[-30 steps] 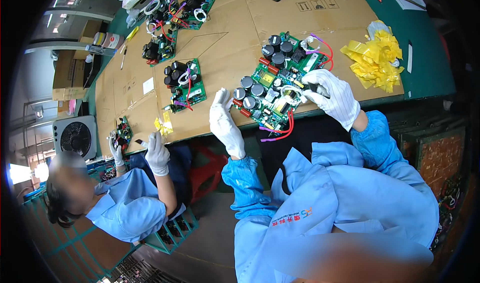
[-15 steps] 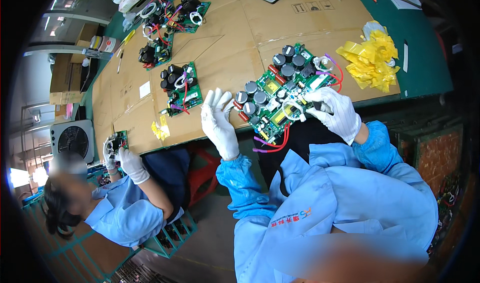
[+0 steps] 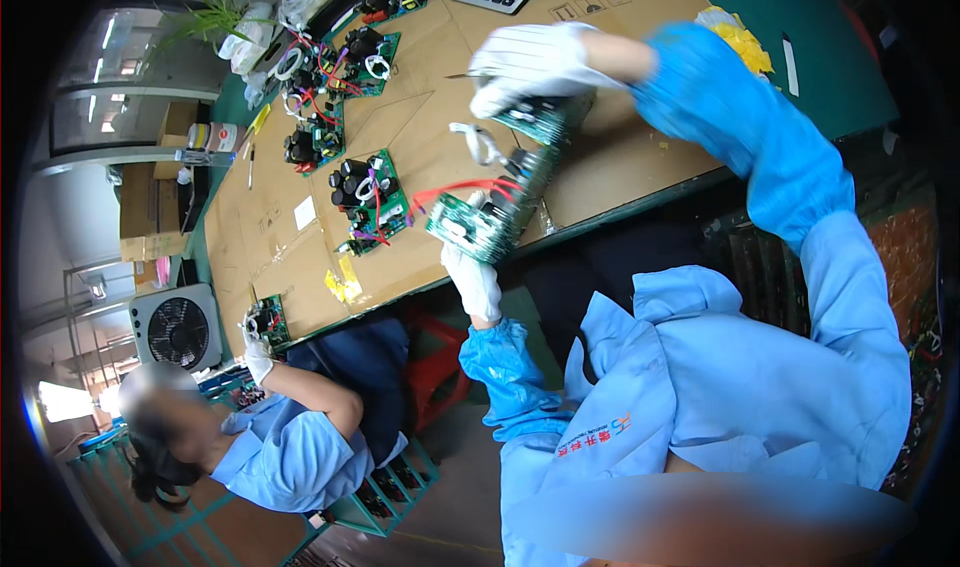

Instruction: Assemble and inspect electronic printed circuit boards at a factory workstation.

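Turning the green circuit board (image 3: 497, 205) above the cardboard sheet (image 3: 420, 137), the left hand (image 3: 472, 279) pinches its lower edge, the right hand (image 3: 528, 62) presses closed fingers on its top; hold edges only, I think.

From my remote seat: a long cardboard-covered workbench (image 3: 420, 137) with green edging, a box fan (image 3: 178, 329) on the floor, bright windows (image 3: 105, 117) at left.

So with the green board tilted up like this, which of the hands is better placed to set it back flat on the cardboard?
Probably the left hand: it grips the circuit board from underneath at its near end, close to the cardboard. The right hand holds the far upper end, high above the surface.
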The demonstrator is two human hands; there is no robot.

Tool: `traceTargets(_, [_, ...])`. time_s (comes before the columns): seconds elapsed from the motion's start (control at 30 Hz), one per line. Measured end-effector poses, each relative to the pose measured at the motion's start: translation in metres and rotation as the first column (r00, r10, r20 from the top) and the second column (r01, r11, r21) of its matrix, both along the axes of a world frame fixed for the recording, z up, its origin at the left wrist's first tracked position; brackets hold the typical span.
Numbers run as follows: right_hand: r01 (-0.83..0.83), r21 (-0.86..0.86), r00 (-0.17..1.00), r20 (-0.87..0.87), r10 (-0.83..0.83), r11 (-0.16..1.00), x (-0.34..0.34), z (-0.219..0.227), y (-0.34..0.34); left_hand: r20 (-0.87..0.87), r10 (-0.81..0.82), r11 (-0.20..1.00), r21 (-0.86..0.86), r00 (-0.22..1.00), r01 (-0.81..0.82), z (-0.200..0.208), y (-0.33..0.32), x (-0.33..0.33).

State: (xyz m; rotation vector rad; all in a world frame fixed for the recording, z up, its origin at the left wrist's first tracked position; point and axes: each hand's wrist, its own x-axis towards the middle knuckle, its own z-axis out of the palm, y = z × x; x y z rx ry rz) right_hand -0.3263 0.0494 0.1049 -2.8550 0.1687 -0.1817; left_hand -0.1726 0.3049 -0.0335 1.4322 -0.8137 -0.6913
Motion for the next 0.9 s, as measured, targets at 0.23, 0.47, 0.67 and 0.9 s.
traceTargets(0.23, [-0.188,-0.305,0.97,0.089,0.225,0.934,0.052,-0.029,-0.057,-0.008,0.143,0.985,0.1,0.99,-0.141,-0.003,-0.021,-0.007])
traceTargets(0.47, [-0.156,-0.295,0.85,0.446,0.281,0.943,0.032,-0.04,-0.075,-0.247,-0.027,0.989,-0.146,0.969,-0.01,0.002,-0.014,-0.007])
traceTargets(0.67, [0.184,-0.127,0.975,0.147,-0.165,0.975,0.027,-0.017,-0.05,-0.224,0.364,0.885,-0.22,0.904,-0.41,0.01,0.002,-0.009])
traceTargets(0.9, [0.202,-0.408,0.968,0.22,-0.119,0.89,0.025,-0.026,-0.036,0.942,0.285,0.955,-0.295,0.179,0.031,0.125,-0.033,-0.034])
